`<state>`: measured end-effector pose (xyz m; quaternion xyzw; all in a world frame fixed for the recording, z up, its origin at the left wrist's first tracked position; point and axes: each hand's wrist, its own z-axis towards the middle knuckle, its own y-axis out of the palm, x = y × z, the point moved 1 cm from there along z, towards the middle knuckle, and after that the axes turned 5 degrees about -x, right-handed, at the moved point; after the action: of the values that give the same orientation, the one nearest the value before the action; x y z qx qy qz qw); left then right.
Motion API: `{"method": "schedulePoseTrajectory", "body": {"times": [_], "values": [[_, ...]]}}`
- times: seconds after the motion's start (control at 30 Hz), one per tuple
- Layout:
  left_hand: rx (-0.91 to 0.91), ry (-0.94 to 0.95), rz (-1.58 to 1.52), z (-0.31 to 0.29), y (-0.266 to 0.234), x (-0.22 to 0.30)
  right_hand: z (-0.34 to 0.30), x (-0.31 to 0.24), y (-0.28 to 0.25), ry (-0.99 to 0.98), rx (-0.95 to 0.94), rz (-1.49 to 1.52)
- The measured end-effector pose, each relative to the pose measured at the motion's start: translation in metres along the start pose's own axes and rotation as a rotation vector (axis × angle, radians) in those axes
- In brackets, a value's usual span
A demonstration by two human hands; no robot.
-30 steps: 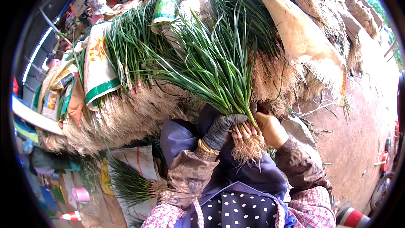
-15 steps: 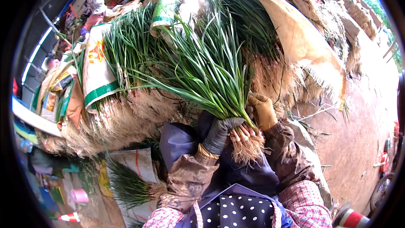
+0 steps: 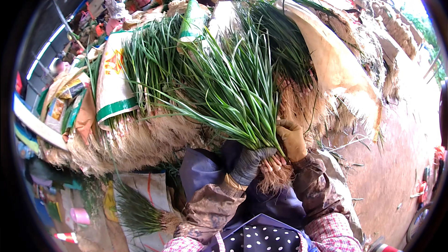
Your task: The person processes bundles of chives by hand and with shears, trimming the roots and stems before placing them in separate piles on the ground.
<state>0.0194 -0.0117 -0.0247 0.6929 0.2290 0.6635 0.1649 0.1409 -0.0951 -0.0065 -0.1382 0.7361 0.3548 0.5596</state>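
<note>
1. L hand (image 3: 249, 164), grey glove: fingers wrapped tight round bunch of green onions (image 3: 233, 93) at the neck, just above roots.
2. R hand (image 3: 291, 139), tan glove: curled vs. same neck, right side, touching.
3. Bunch axis: roots near, blades fan far-left over the pile (image 3: 140, 135).

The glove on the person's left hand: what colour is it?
Grey, seen in the head view: the left hand grips the bunch of green leaves.

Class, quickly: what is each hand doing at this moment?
Left hand: in a grey glove, closed around the bunch of green onions just above its roots.
Right hand: in a tan glove, closed on the same bunch, beside the left.
</note>
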Motion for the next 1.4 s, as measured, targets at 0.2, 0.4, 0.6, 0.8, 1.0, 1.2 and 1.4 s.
{"method": "schedulePoseTrajectory", "body": {"times": [0.2,0.4,0.6,0.8,1.0,1.2,1.4], "values": [[-0.315,-0.104,-0.430,-0.004,-0.009,0.003,0.024,0.026,-0.027,0.227,0.151,0.051],[-0.153,-0.044,-0.323,-0.017,0.006,0.034,0.034,-0.021,-0.041,-0.196,0.187,-1.518],[-0.278,-0.067,-0.402,-0.005,0.012,0.027,0.072,-0.055,-0.091,-0.584,0.382,-1.644],[-0.219,-0.197,-0.466,-0.007,-0.002,0.014,-0.031,-0.048,-0.020,-0.164,0.034,-1.050],[-0.289,-0.213,-0.538,-0.003,0.002,0.016,-0.041,-0.042,-0.030,0.109,-0.194,-0.733],[-0.256,-0.153,-0.349,-0.001,0.004,0.021,-0.008,-0.019,-0.020,0.000,-0.129,-0.217],[-0.155,-0.119,-0.200,-0.003,0.006,0.023,-0.009,0.000,-0.017,-0.048,-0.219,-0.313]]}}
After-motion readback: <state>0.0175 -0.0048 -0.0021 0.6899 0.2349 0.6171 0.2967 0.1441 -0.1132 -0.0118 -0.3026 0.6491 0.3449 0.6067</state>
